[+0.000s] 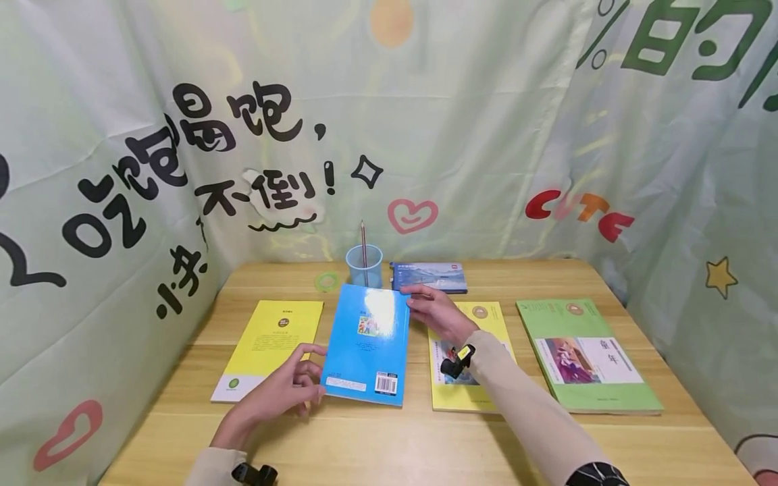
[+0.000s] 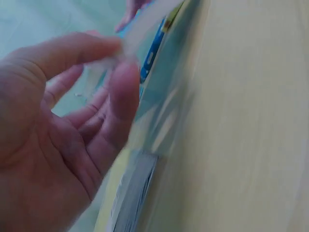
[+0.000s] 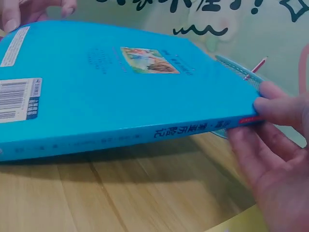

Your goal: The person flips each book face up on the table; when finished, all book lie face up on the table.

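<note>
A blue book (image 1: pixel 365 351), its back cover with barcode facing up, is held above the wooden table between both hands. My left hand (image 1: pixel 292 385) pinches its lower left edge between thumb and index finger; in the left wrist view that hand (image 2: pixel 63 121) grips a blurred pale edge. My right hand (image 1: pixel 440 312) pinches the upper right corner. In the right wrist view, the thumb of the right hand (image 3: pixel 280 140) lies on top of the blue book (image 3: pixel 120 96) and the fingers go under its spine. A shadow beneath shows the book raised off the table.
On the wooden table (image 1: pixel 377 445), a yellow book (image 1: pixel 273 344) lies left, another yellow book (image 1: pixel 474 401) lies partly under the right forearm, and a green book (image 1: pixel 595 364) lies far right. Behind stand a blue cup (image 1: pixel 365 266) with a pencil, a blue box (image 1: pixel 429 277) and a green ring (image 1: pixel 327 281).
</note>
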{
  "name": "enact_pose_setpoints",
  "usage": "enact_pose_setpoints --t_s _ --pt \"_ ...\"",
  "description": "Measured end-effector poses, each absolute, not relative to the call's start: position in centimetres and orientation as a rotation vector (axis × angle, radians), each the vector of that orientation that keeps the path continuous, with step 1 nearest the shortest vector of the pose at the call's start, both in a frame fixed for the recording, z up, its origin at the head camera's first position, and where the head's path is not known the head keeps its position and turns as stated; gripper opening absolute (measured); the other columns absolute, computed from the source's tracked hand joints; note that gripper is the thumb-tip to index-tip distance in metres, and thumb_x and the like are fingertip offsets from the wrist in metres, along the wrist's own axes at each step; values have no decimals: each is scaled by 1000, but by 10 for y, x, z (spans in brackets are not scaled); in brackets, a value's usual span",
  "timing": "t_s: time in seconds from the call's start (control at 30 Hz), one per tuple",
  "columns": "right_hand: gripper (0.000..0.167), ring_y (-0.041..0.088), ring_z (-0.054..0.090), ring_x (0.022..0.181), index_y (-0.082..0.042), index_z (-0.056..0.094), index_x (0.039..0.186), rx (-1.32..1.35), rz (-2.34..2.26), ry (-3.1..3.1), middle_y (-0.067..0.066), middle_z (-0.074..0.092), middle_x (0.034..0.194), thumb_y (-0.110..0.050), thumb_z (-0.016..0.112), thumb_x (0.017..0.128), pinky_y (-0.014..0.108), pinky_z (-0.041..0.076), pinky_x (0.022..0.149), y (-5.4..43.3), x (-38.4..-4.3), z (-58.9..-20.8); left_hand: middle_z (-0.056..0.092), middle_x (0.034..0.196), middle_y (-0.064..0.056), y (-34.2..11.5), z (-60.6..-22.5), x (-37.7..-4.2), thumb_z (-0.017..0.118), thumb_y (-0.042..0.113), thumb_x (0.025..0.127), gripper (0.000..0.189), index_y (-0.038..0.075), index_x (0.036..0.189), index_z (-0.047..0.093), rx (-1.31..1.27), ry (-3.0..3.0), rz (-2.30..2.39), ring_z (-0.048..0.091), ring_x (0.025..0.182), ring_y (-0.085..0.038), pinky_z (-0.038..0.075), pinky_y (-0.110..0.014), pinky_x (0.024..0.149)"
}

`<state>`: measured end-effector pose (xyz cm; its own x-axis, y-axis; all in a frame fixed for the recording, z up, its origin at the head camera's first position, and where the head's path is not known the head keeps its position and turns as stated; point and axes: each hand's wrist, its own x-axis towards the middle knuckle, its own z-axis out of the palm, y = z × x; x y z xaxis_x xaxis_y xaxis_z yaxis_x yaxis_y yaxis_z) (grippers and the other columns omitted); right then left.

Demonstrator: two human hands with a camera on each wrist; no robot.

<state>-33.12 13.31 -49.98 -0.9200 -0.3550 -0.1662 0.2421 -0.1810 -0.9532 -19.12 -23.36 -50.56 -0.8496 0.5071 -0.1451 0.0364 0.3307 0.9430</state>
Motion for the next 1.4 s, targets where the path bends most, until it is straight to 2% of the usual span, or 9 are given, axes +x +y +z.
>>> enact_pose_setpoints --t_s 0.23,0.43,0.63,0.8,1.0,1.13,1.23,1.33,1.4 --pt "36 16 76 105 -4 61 149 -122 -2112 1744 10 66 138 -5 54 113 29 67 89 135 -328 -498 69 109 -17 -239 -507 -192 68 19 109 55 13 156 40 547 2137 1531 75 92 -28 68 -41 70" --pt "37 21 71 114 -7 60 151 -69 -2119 1789 13 60 141 -9 54 114 30 66 94 139 -327 -499 69 118 -28 -238 -505 -193 63 22 112 38 6 146 58 485 2191 1639 75 99 -31 69 -45 77" --pt "37 24 66 124 -10 61 152 -75 -2124 1810 10 60 146 -15 53 116 34 65 99 145 -325 -501 68 118 -26 -235 -503 -195 60 25 114 36 6 143 66 356 2304 1749 73 104 -30 70 -42 78" --pt "40 18 67 111 -7 57 155 -98 -2216 1731 3 64 130 -14 52 116 31 64 97 150 -322 -503 75 120 -16 -229 -501 -197 64 26 112 35 8 141 71 219 2363 1872 76 105 -35 70 -38 79" --pt "44 13 64 102 -5 56 158 -131 -2312 1649 -2 65 117 -19 54 116 25 62 95 151 -319 -502 77 118 -12 -222 -500 -196 64 27 112 33 10 139 73 101 2454 1951 78 106 -27 69 -34 83" --pt "47 13 64 106 -4 51 161 -234 -2394 1521 1 66 126 -19 53 117 24 60 101 151 -318 -499 77 119 -12 -218 -500 -198 63 34 113 36 12 140 72 32 2470 2024 79 108 -27 69 -34 86" --pt "49 12 67 113 -1 44 164 -315 -2427 1439 7 63 143 -14 50 117 26 59 108 151 -317 -496 79 118 -7 -217 -500 -200 64 38 112 41 11 141 72 -33 2420 2100 79 109 -29 68 -35 87" --pt "50 13 71 122 1 41 165 -357 -2443 1375 18 49 166 -10 48 117 29 58 111 151 -316 -494 79 116 0 -218 -499 -202 64 40 111 45 9 143 70 -85 2365 2153 79 110 -28 68 -34 88" --pt "50 14 72 127 2 41 164 -363 -2455 1341 22 39 173 -8 48 116 31 58 111 152 -316 -494 79 115 3 -219 -500 -202 63 40 111 46 8 144 68 -104 2332 2188 79 111 -29 68 -33 88"
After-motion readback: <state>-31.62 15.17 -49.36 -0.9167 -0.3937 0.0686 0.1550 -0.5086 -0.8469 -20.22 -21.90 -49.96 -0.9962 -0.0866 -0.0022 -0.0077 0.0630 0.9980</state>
